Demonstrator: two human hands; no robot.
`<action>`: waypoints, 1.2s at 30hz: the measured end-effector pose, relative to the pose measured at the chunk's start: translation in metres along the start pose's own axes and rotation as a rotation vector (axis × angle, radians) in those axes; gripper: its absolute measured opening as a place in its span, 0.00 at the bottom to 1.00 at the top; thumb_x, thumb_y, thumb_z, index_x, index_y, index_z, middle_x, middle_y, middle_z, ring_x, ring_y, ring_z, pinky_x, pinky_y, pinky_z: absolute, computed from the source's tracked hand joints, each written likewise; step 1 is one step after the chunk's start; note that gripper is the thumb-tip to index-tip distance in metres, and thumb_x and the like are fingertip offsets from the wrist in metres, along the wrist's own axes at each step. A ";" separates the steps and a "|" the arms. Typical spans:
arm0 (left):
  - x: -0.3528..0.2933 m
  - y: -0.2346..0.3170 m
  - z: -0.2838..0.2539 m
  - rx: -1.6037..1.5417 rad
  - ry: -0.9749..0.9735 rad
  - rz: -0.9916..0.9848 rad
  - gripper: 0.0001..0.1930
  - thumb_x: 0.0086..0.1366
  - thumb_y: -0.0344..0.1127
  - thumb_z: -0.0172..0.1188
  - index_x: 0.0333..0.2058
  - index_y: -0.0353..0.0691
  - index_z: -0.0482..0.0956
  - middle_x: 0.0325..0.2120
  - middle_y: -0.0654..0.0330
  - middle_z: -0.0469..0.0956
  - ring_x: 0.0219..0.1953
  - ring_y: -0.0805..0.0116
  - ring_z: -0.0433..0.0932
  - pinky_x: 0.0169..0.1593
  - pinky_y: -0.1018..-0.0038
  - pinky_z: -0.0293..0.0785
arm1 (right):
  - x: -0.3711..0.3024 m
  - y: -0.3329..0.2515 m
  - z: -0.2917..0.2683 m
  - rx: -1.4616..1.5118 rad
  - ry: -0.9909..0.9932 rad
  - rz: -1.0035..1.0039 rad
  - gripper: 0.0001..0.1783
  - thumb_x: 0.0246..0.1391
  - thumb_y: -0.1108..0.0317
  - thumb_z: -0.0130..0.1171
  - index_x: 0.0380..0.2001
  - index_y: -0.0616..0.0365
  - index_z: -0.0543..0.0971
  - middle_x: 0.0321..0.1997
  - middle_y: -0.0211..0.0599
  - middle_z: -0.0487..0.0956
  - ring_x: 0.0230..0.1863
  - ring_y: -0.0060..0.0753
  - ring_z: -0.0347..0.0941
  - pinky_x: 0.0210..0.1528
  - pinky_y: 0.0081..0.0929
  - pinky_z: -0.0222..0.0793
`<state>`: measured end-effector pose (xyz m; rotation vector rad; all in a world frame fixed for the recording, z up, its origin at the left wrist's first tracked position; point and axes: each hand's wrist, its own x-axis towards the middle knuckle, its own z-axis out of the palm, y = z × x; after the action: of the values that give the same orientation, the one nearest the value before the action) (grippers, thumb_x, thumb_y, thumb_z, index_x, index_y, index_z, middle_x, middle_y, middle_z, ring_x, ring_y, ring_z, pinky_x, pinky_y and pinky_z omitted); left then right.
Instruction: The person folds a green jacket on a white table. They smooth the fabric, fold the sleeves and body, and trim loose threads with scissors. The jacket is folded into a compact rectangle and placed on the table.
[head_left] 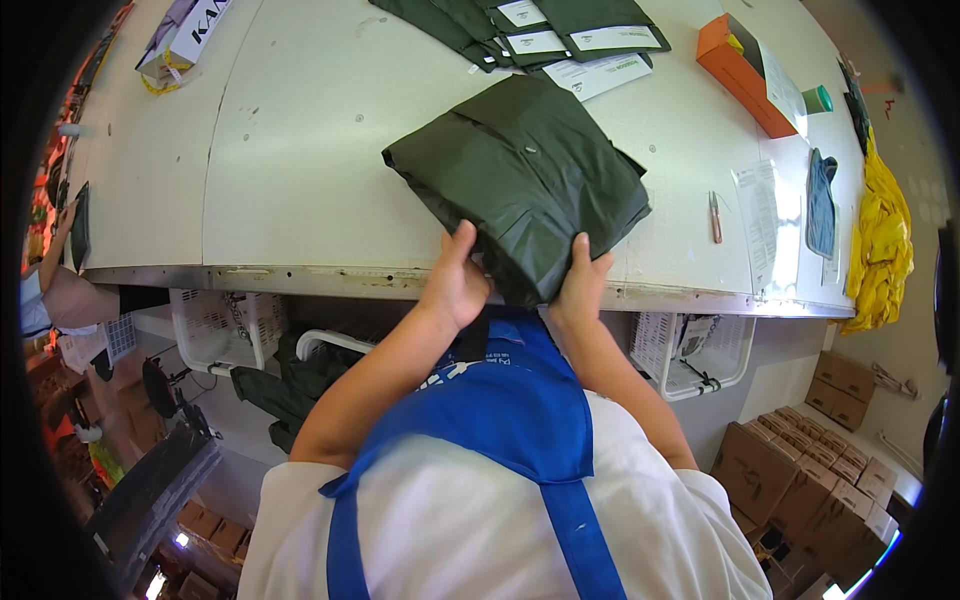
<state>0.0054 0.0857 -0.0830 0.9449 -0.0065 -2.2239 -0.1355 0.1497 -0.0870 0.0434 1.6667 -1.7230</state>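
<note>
Dark green and kinda shiny, one folded garment (520,180) sits at the near edge of the pale surface (300,150), with its lower corner hanging just over the metal-trimmed lip. The person has both hands on that near edge: left hand (455,285) gripping the lower left side with the thumb up on top of the fabric, right hand (580,285) clamped on the lower right corner the same way, fingers (581,250) curled onto the cloth. So both are grasping the garment, nothing loose.

Further back there's a row of similar dark green packed pieces (520,30) with white labels; looks like about four, though they overlap, so the count is hard to call exactly. One orange box (745,75) lies to the right with a small green-capped thing (818,98) just beside it. One pen-like tool (715,217) lies near a sheet of paper (760,220), then one bluish cloth (822,200) and one yellow garment (880,250) at the far right edge. Two white wire baskets (215,330) hang under the surface, and a stack of brown cartons (800,460) sits on the floor bottom right.
</note>
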 end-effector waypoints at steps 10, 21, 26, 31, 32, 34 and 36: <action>-0.005 0.054 -0.025 0.456 0.063 0.081 0.35 0.60 0.40 0.55 0.62 0.49 0.47 0.55 0.56 0.62 0.56 0.58 0.64 0.56 0.59 0.64 | 0.084 -0.122 -0.061 -0.641 -0.457 -0.171 0.19 0.61 0.53 0.48 0.38 0.59 0.77 0.23 0.27 0.72 0.26 0.22 0.68 0.34 0.17 0.64; -0.015 0.059 -0.037 0.464 -0.028 -0.090 0.37 0.63 0.48 0.55 0.65 0.49 0.46 0.60 0.56 0.60 0.60 0.58 0.63 0.59 0.59 0.63 | 0.110 -0.075 -0.007 -0.611 -0.780 0.568 0.39 0.51 0.46 0.59 0.57 0.67 0.67 0.56 0.45 0.72 0.53 0.39 0.72 0.57 0.33 0.65; -0.036 0.049 -0.031 0.520 0.044 -0.065 0.37 0.65 0.39 0.53 0.66 0.46 0.41 0.63 0.55 0.56 0.63 0.59 0.58 0.63 0.59 0.59 | 0.068 -0.063 -0.022 -0.389 -0.808 0.488 0.45 0.47 0.56 0.63 0.63 0.65 0.56 0.59 0.48 0.68 0.56 0.39 0.69 0.58 0.33 0.66; -0.015 0.047 -0.040 0.797 0.013 0.097 0.41 0.60 0.34 0.60 0.66 0.42 0.44 0.62 0.54 0.58 0.60 0.59 0.62 0.60 0.65 0.64 | 0.071 -0.065 -0.008 -0.480 -0.852 0.623 0.44 0.44 0.65 0.68 0.62 0.65 0.58 0.57 0.46 0.70 0.54 0.38 0.70 0.59 0.34 0.65; -0.007 0.042 -0.047 0.802 -0.010 0.145 0.41 0.58 0.34 0.63 0.65 0.41 0.47 0.60 0.53 0.61 0.59 0.59 0.64 0.59 0.66 0.65 | 0.072 -0.066 -0.001 -0.524 -0.875 0.634 0.43 0.43 0.67 0.69 0.61 0.65 0.59 0.57 0.46 0.71 0.54 0.38 0.71 0.59 0.34 0.65; 0.000 0.041 -0.045 0.883 -0.006 0.176 0.37 0.55 0.35 0.65 0.61 0.38 0.56 0.55 0.51 0.68 0.55 0.58 0.69 0.55 0.66 0.67 | 0.077 -0.067 0.012 -0.653 -0.879 0.466 0.39 0.42 0.73 0.67 0.59 0.66 0.62 0.53 0.45 0.74 0.51 0.38 0.72 0.57 0.34 0.67; -0.007 0.045 -0.029 1.034 0.053 0.142 0.28 0.54 0.35 0.64 0.54 0.36 0.69 0.48 0.50 0.75 0.50 0.55 0.74 0.51 0.66 0.70 | 0.086 -0.062 0.016 -0.780 -0.911 0.246 0.37 0.42 0.75 0.65 0.58 0.66 0.64 0.52 0.44 0.75 0.50 0.37 0.73 0.55 0.33 0.69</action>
<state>0.0542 0.0631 -0.0879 1.4473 -1.2477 -2.0038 -0.2232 0.0887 -0.0738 -0.7492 1.3995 -0.6254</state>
